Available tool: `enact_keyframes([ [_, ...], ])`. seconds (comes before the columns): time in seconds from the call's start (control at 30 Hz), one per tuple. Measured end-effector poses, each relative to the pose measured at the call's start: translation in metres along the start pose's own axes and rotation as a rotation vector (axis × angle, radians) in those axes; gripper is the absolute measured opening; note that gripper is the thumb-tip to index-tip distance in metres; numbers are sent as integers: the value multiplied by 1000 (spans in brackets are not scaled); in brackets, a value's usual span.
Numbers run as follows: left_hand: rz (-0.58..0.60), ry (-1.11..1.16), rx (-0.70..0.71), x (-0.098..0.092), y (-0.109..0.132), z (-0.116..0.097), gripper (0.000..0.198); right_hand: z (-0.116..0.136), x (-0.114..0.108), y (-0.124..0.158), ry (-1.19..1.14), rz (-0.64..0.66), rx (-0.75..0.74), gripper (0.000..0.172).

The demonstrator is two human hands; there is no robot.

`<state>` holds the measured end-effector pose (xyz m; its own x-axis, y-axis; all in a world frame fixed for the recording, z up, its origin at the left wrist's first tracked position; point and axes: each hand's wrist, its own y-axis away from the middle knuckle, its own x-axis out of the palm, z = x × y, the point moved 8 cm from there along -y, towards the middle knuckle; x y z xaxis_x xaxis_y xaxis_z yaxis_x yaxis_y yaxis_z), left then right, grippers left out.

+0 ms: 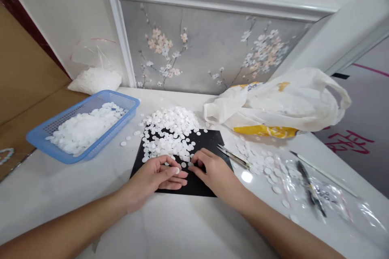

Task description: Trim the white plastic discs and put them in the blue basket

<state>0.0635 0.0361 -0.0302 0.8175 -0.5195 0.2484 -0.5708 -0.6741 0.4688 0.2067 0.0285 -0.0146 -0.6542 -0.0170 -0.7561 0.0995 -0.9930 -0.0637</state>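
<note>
Currently, both forearms are stretched forward over the white, glossy counter [146, 230], and the wrists are brought low over the near part of a flat, black, rectangular mat [209, 139]. The left hand [164, 174] is held half-curled with its palm turned inward and its fingers pointed to the right; a small, round, white disc [177, 170] is held at the tip of the thumb, against the fingers. The right hand [212, 168] is narrowed to a pinch, knuckles up, with another thin, white, round disc [191, 164] caught between thumb and forefinger.

The discs are set just apart, in the gap between the two hands. The left one is seen with its flat face turned up toward the camera, and no long axis is shown by its round outline; the tilt of the right one cannot be told, as it is partly covered.

A heap of loose white discs [172, 147] is spread just beyond the fingertips. To the right, slim metal tweezers [234, 156] are laid aslant, their points directed toward the heap.
</note>
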Motion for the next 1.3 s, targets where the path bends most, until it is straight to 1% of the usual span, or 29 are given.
enact_keyframes([
  [0.1, 9, 6, 3, -1, 0, 0, 28, 2, 5, 2, -115, 68, -9, 6],
  [0.2, 12, -5, 18, -2, -1, 1, 28, 3, 6, 5, -168, 121, -7, 9],
  [0.3, 1, -36, 69, -5, -3, -2, 27, 1, 4, 6, -196, 121, 14, 8],
  [0.43, -34, -74, 115, -10, -5, -5, 23, -1, -1, 7, -233, 121, 51, 12],
  [0.53, -48, -102, 93, -12, -6, -4, 22, -4, -5, 8, -277, 138, 92, 9],
  [0.63, -20, -98, 47, -10, -6, 0, 24, -6, -9, 9, -310, 157, 120, 7],
  [0.77, 8, -80, 29, -8, -6, 3, 26, -8, -9, 7, -275, 146, 122, 9],
  [0.9, -7, -74, 34, -8, -7, 3, 27, -4, -1, 3, -222, 105, 50, 5],
  [1.0, -24, -59, 38, -9, -7, 3, 28, 0, 4, 1, -195, 83, 6, 6],
  [1.2, -28, -21, 38, -7, -6, 3, 28, 1, 10, 2, -192, 133, 18, 10],
  [1.3, -25, -2, 44, -5, -5, 2, 28, 0, 10, -1, -186, 133, 25, 5],
])
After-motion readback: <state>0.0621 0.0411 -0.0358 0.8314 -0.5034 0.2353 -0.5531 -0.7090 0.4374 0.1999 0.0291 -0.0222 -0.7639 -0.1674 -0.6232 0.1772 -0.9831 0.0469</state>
